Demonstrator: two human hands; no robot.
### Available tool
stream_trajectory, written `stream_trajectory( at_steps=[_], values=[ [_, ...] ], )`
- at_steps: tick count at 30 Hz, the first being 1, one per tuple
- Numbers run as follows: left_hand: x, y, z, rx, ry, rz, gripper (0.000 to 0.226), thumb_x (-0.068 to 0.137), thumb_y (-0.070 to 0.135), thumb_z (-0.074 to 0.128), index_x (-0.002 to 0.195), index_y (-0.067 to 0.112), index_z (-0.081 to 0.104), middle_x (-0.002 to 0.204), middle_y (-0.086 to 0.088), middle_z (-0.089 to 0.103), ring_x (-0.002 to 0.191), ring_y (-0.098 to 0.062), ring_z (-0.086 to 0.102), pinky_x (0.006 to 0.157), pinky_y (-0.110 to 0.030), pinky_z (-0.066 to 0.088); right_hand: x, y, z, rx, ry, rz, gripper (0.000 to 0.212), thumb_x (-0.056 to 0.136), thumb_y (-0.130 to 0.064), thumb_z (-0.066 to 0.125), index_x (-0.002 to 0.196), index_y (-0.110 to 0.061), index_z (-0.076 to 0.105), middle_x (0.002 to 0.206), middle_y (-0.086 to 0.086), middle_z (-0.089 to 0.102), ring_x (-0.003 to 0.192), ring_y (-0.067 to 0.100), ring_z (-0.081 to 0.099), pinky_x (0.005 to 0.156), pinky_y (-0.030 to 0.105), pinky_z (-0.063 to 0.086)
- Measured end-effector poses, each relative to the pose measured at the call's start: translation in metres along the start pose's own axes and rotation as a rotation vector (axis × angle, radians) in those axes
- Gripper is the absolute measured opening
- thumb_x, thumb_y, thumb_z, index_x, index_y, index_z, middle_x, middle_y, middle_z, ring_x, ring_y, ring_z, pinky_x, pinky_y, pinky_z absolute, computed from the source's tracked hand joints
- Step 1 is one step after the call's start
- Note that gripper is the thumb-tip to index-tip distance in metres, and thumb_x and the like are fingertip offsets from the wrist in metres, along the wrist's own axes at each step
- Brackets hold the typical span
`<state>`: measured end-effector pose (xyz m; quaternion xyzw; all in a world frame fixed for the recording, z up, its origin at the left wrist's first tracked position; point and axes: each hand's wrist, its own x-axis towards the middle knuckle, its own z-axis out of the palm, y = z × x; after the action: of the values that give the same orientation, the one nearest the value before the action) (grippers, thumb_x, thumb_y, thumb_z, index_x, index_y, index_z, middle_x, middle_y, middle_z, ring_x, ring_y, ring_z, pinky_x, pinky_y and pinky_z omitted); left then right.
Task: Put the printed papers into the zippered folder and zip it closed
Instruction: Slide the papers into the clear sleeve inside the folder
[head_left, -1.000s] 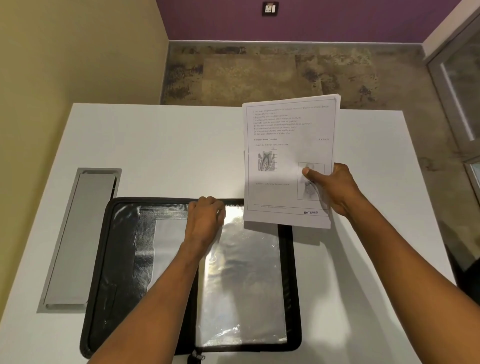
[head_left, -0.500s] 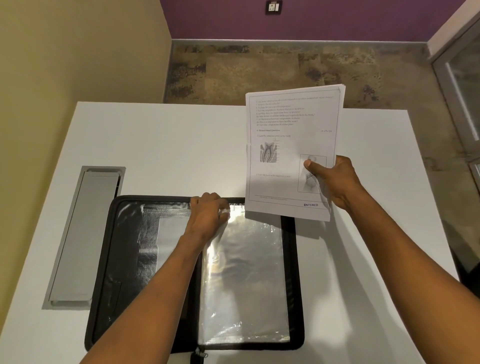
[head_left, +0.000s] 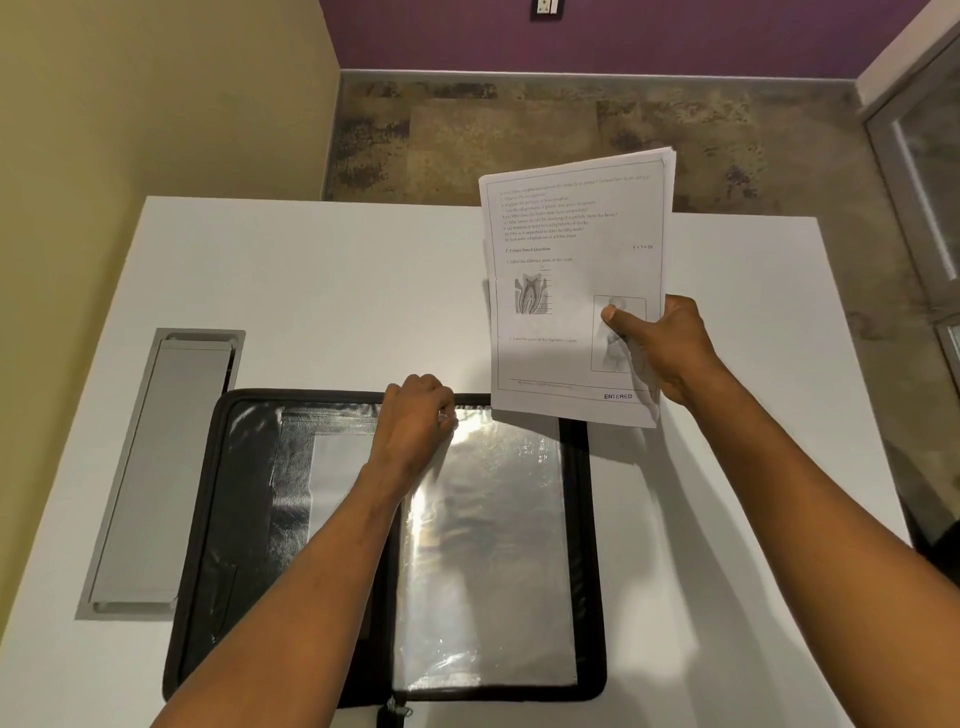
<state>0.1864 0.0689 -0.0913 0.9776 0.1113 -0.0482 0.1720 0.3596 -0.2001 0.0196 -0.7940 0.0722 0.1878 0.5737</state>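
A black zippered folder (head_left: 592, 545) lies open flat on the white table (head_left: 337, 286), with shiny clear plastic sleeves (head_left: 493, 545) on its right half. My left hand (head_left: 415, 421) pinches the top edge of the clear sleeve near the folder's spine. My right hand (head_left: 660, 348) holds a stack of printed papers (head_left: 561, 291) upright above the folder's top right corner, thumb on the front page. The page shows text and a tooth diagram. The zipper pull (head_left: 397, 709) hangs at the folder's near edge.
A grey metal cable hatch (head_left: 156, 467) is set into the table left of the folder. A yellow wall runs along the left. Beyond the table's far edge is mottled brown floor (head_left: 519, 140), with a glass door (head_left: 924, 156) at the right.
The papers have tilted slightly, their top leaning to the right, and sit a little higher. My left hand stays at the sleeve's top edge.
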Motion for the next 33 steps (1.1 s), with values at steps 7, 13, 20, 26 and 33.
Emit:
stream_trajectory(
  at_steps=[7,13,20,26,33],
  values=[
    [0.0,0.0,-0.001,0.059,-0.003,0.08,0.006,0.083,0.022,0.078,0.082,0.029,0.079,0.096,0.011,0.075,0.089,-0.019,0.063,0.074,-0.033,0.041,0.004,0.001,0.0,0.029,-0.021,0.002,0.025,0.087,-0.02,0.082,0.11,-0.019,0.073,0.096,-0.007,0.077,0.076,0.003,0.076,0.067,0.019,0.06],
    [0.001,0.003,-0.002,0.079,-0.087,0.181,0.015,0.093,0.025,0.066,0.079,0.025,0.071,0.088,0.008,0.069,0.081,-0.019,0.06,0.073,-0.032,0.04,0.007,0.002,-0.002,0.038,-0.024,0.009,0.027,0.087,-0.021,0.082,0.112,-0.018,0.073,0.097,-0.006,0.078,0.077,0.006,0.076,0.068,0.022,0.061],
    [0.005,0.013,-0.009,0.141,-0.148,0.169,0.018,0.09,0.026,0.061,0.073,0.032,0.066,0.072,0.012,0.068,0.068,-0.016,0.054,0.069,-0.032,0.041,0.011,0.001,-0.002,0.003,-0.038,-0.012,0.027,0.086,-0.025,0.083,0.112,-0.021,0.075,0.096,-0.008,0.079,0.078,0.006,0.077,0.067,0.023,0.06],
    [0.002,0.023,-0.006,0.228,-0.064,0.123,0.025,0.084,0.017,0.061,0.062,0.026,0.068,0.056,0.009,0.057,0.06,-0.017,0.042,0.066,-0.032,0.029,0.016,0.001,0.0,-0.012,-0.05,-0.028,0.03,0.086,-0.027,0.083,0.113,-0.019,0.075,0.1,-0.005,0.08,0.084,0.011,0.078,0.079,0.034,0.064],
    [-0.007,0.021,0.001,0.206,0.043,0.139,0.03,0.081,0.011,0.064,0.054,0.022,0.056,0.064,0.009,0.051,0.059,-0.019,0.037,0.062,-0.034,0.035,0.019,-0.002,0.003,-0.027,-0.071,-0.03,0.04,0.086,-0.028,0.083,0.122,-0.013,0.071,0.112,0.004,0.077,0.1,0.024,0.075,0.092,0.044,0.061]
  ],
)
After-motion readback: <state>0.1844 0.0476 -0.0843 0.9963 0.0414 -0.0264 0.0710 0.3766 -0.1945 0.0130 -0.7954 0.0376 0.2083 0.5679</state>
